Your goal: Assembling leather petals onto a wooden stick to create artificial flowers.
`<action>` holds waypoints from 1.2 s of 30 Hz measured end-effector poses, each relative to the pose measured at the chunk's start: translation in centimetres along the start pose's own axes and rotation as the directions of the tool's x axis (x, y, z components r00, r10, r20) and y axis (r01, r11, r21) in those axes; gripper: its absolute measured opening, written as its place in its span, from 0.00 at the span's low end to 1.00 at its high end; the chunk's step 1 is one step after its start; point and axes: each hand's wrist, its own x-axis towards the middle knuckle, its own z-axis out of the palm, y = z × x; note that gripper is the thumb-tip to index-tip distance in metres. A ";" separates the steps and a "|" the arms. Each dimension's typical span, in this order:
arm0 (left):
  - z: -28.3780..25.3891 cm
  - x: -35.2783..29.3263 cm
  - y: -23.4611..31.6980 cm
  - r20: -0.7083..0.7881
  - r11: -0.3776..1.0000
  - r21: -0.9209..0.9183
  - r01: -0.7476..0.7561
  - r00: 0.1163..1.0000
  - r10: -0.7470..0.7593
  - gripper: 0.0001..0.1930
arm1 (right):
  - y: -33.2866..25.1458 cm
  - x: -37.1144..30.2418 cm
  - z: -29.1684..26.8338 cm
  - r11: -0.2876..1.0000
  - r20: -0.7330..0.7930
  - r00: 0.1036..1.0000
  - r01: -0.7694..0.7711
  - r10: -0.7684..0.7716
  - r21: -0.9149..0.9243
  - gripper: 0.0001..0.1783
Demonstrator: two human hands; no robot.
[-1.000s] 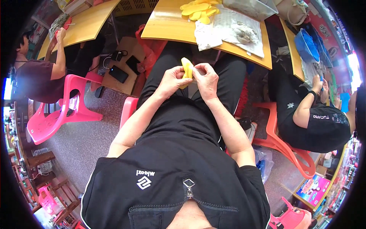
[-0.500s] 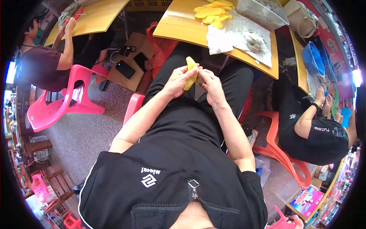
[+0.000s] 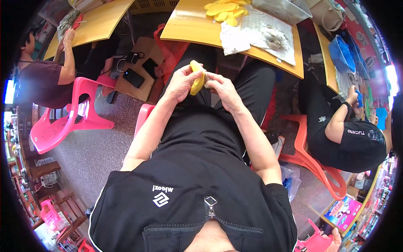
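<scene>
Above my lap I hold a yellow, insole-shaped flat piece (image 3: 196, 85) in my left hand (image 3: 179, 84), thumb on its face and fingers behind it. It stands nearly upright and is slightly curled. Close at its right edge, the fingertips of my right hand (image 3: 225, 91) are pinched together. A small greyish bit shows by those fingertips, too small to name. On the table ahead lies a pile of similar yellow pieces (image 3: 226, 11). Beside it, a white quilted sheet (image 3: 258, 25) carries a clump of grey-white fibrous material (image 3: 275, 37).
A clear plastic bin (image 3: 285, 10) stands on the wooden table (image 3: 189, 31). A white cloth (image 3: 234, 40) hangs over its near edge. People sit at tables on both sides, near a pink chair (image 3: 79, 113) and an orange chair (image 3: 300, 147). Phones lie on a low box (image 3: 140, 69).
Both hands and the yellow piece appear slightly further left, as the whole view has shifted a little. My right fingertips have moved slightly at the piece's edge; the left grip remains.
</scene>
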 end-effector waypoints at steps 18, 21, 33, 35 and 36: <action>2.2 -0.5 -1.3 0.128 0.998 -0.002 -0.061 0.990 0.061 0.21 | -1.1 -0.8 -0.6 0.992 0.103 0.993 -0.068 0.057 0.109 0.24; 1.3 -0.4 -1.7 0.034 0.997 0.042 -0.064 0.997 0.063 0.16 | 0.0 -0.2 -0.3 0.992 -0.020 0.999 0.039 -0.037 0.117 0.20; 1.5 -0.4 -2.2 -0.005 0.998 0.065 0.000 1.000 0.001 0.11 | 0.9 0.7 -0.3 0.948 -0.332 0.898 0.219 -0.288 -0.230 0.11; 1.7 -0.5 -2.1 -0.040 0.999 -0.039 0.035 0.999 -0.037 0.13 | 0.0 0.0 0.3 0.930 -0.292 0.918 0.169 -0.270 -0.328 0.14; 1.7 -0.4 -2.2 -0.037 0.999 -0.038 0.033 0.999 -0.034 0.13 | 0.1 -0.2 0.4 0.928 -0.292 0.917 0.172 -0.273 -0.329 0.14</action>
